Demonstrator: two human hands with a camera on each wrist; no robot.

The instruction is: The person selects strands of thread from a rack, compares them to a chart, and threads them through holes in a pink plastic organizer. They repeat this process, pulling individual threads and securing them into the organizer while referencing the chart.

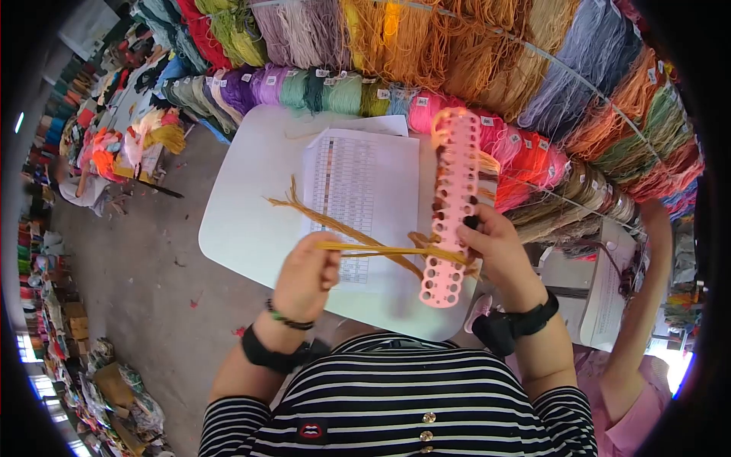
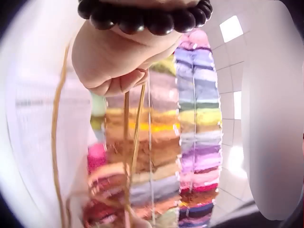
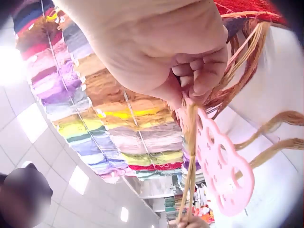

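My right hand point(image 1: 499, 247) grips a long pink thread organizer card point(image 1: 458, 164) with rows of holes along both edges, thumb on its face. My left hand point(image 1: 303, 276), fingers curled, pinches a golden-yellow thread bundle point(image 1: 369, 247) that runs taut from the lower part of the card. In the left wrist view two strands of the thread point(image 2: 127, 142) come down from the curled fingers. Another tan length of thread point(image 1: 335, 222) trails over the printed sheet. Orange and brown threads hang from other holes, and the right wrist view shows the card point(image 3: 209, 159) edge tilted.
Printed color charts point(image 1: 396, 171) lie on a white table point(image 1: 244, 190). Behind it hang dense rows of colored thread skeins point(image 1: 411, 46). At the right, another person's arm point(image 1: 643, 289) reaches up beside a second white table point(image 1: 609, 305). More yarn piles lie at the left.
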